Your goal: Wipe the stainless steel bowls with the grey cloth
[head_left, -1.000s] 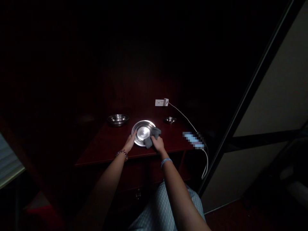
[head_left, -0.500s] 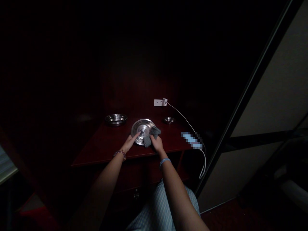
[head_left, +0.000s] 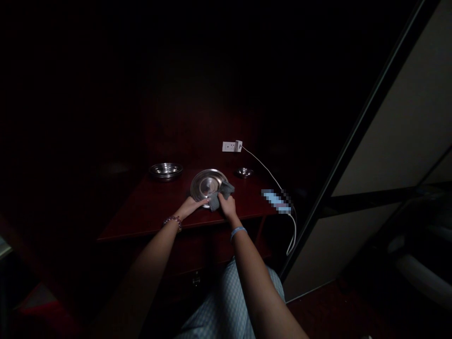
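Note:
A round, shiny metal plate (head_left: 206, 182) is held tilted above the front part of the dark red desk (head_left: 141, 214). My left hand (head_left: 190, 206) grips its lower left rim, with the thumb lying along the inner side and the other fingers hidden behind. In my right hand (head_left: 227, 205) a grey cloth (head_left: 214, 201) is pinched and folded over the plate's lower right rim. The right fingers behind the cloth do not show.
Stacked metal dishes (head_left: 165, 171) stand at the back left, and a small metal bowl (head_left: 244, 173) at the back right. From a wall socket (head_left: 229, 147) a white cable (head_left: 263, 165) runs down past a blurred light-blue object (head_left: 277, 201) at the right edge.
My left thumb has slid from the plate's middle down to its lower rim, near the cloth. The whole view has shifted slightly.

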### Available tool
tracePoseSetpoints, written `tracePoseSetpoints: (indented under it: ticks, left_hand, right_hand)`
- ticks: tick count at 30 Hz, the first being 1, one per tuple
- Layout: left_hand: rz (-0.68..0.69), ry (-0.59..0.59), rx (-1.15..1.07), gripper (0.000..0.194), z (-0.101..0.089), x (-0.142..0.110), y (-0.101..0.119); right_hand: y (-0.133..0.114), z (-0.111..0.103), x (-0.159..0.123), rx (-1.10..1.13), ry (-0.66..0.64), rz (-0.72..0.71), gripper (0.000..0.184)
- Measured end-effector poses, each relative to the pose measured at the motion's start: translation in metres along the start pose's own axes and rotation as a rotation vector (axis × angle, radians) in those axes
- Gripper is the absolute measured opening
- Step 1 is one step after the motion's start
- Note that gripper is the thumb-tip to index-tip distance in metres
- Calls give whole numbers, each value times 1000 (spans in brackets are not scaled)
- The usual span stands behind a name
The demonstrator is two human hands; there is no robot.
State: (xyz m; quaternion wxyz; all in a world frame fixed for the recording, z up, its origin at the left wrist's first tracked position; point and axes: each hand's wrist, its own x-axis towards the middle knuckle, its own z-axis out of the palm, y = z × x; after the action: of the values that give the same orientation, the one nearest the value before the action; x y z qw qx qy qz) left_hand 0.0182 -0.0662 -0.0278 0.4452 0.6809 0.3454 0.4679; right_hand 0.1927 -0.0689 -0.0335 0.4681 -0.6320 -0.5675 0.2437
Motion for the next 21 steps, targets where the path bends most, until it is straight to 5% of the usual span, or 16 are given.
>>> tracePoseSetpoints:
  ticks: [21]
  left_hand:
    - [16,145,194,62,-2,3,-10]
  right_hand:
    - [0,1,-1,-60,-33,-26,38]
